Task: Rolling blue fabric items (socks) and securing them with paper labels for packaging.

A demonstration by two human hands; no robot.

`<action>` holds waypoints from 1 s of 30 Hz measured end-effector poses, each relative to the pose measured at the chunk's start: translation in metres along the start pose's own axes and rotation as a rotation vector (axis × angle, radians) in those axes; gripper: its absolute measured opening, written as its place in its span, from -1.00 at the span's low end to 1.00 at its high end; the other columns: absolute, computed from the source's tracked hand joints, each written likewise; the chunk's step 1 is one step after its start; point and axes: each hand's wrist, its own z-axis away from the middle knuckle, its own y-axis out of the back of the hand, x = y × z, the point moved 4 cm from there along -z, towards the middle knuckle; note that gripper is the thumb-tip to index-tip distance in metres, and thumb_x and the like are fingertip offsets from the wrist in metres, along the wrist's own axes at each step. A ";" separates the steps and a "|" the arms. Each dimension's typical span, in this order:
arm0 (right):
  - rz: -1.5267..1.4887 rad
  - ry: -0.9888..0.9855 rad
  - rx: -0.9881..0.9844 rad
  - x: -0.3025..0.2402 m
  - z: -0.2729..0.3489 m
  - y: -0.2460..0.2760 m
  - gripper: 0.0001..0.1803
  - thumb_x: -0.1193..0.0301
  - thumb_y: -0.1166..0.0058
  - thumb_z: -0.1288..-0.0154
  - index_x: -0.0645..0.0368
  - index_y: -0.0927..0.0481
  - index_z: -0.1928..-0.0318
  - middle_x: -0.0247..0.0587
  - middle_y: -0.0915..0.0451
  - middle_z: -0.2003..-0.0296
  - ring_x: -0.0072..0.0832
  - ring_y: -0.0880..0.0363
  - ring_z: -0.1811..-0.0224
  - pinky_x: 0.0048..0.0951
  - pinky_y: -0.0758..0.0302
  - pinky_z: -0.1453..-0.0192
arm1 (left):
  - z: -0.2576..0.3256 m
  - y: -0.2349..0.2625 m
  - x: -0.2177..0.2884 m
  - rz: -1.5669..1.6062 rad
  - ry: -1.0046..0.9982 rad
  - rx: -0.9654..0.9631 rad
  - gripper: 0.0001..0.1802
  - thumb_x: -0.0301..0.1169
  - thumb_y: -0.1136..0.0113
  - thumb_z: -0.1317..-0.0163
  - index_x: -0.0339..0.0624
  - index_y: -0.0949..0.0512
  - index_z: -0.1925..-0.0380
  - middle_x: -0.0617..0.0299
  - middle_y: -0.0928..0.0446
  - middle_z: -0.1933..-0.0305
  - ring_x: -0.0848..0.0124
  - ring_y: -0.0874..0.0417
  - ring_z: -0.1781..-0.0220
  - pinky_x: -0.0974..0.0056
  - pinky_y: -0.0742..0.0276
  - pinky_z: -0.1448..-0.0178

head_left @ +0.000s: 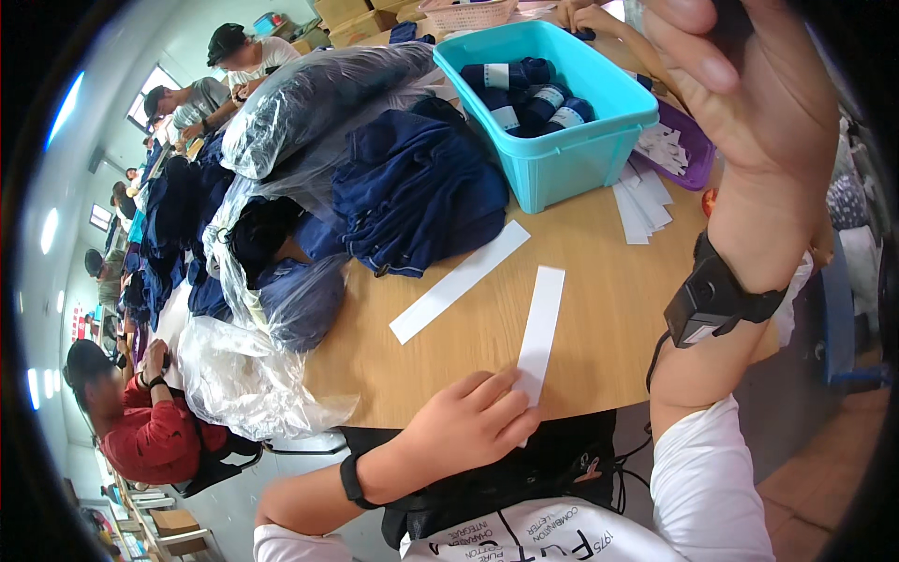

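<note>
My left hand [473,421] is at the table's near edge, its fingers closed on the lower end of a white paper strip [543,323]. A second white strip [459,281] lies slantwise on the table, just left of it. My right hand [763,103] is raised close to the camera at the upper right. Its fingers are bent and apart from the thumb, with nothing plainly held; the top of the hand is cut off by the picture's edge. Below it, a turquoise bin [581,159] holds several dark navy rolled bundles [534,103] with white bands.
Dark blue garments [412,187] are heaped left of the bin, beside clear plastic bags [318,103]. A purple tray [695,164] of white slips and a fan of white strips [641,206] lie to the right. Several people sit along the left; another person's hand [585,17] is beyond the bin.
</note>
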 end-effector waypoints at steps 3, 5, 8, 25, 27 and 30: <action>0.006 -0.131 0.041 0.005 -0.007 0.015 -0.48 0.23 0.02 -0.71 0.48 -0.41 -0.36 0.14 -0.70 -0.09 -0.71 -0.62 0.50 -0.69 -0.61 0.59 | 0.008 0.022 -0.019 0.240 0.046 0.114 -0.79 -0.36 -0.46 -0.19 -0.09 -0.66 0.20 0.21 -0.68 0.10 0.19 -0.76 -0.06 0.15 -0.69 -0.05; -0.020 -0.178 -0.084 0.022 -0.007 0.036 -0.46 0.22 -0.02 -0.70 0.52 -0.41 -0.34 0.04 -0.75 0.08 -0.66 -0.59 0.57 -0.66 -0.56 0.62 | 0.004 0.060 -0.047 0.461 0.292 0.216 -0.77 -0.50 -0.53 -0.11 -0.09 -0.69 0.24 0.20 -0.74 0.15 0.22 -0.80 0.08 0.18 -0.70 0.01; 0.075 -0.202 -0.163 0.023 -0.008 0.016 -0.38 0.16 -0.09 -0.67 0.55 -0.40 -0.33 -0.07 -0.75 0.23 -0.61 -0.56 0.63 -0.63 -0.53 0.63 | 0.007 0.119 -0.123 0.612 0.424 0.955 -0.87 -0.61 -0.47 -0.26 -0.19 -0.71 0.24 0.22 -0.75 0.28 0.49 -0.72 0.31 0.38 -0.57 0.22; 0.357 -0.346 0.092 0.084 0.038 -0.030 -0.67 0.41 -0.20 -0.45 0.20 -0.52 -0.15 -0.26 -0.63 0.25 -0.76 -0.32 0.73 -0.70 -0.16 0.75 | -0.036 0.182 -0.202 1.192 0.228 1.754 -0.74 -0.27 -0.35 -0.52 -0.16 -0.49 0.09 0.26 -0.65 0.36 0.54 -0.69 0.43 0.50 -0.52 0.40; 0.267 -0.348 0.067 0.087 0.034 -0.035 -0.70 0.45 -0.19 -0.45 0.20 -0.51 -0.13 -0.26 -0.62 0.23 -0.77 -0.32 0.72 -0.70 -0.17 0.74 | -0.045 0.172 -0.211 1.276 0.219 1.766 -0.76 -0.25 -0.33 -0.54 -0.12 -0.49 0.10 0.27 -0.65 0.37 0.54 -0.69 0.41 0.49 -0.52 0.39; 0.308 -0.499 -0.205 0.090 0.031 -0.035 -0.56 0.30 -0.04 -0.53 0.28 -0.36 -0.25 0.57 -0.34 -0.45 -0.60 -0.63 0.54 -0.55 -0.70 0.49 | -0.058 0.169 -0.215 1.435 0.288 1.765 -0.76 -0.18 -0.26 -0.58 -0.07 -0.49 0.10 0.30 -0.64 0.35 0.56 -0.66 0.37 0.45 -0.54 0.31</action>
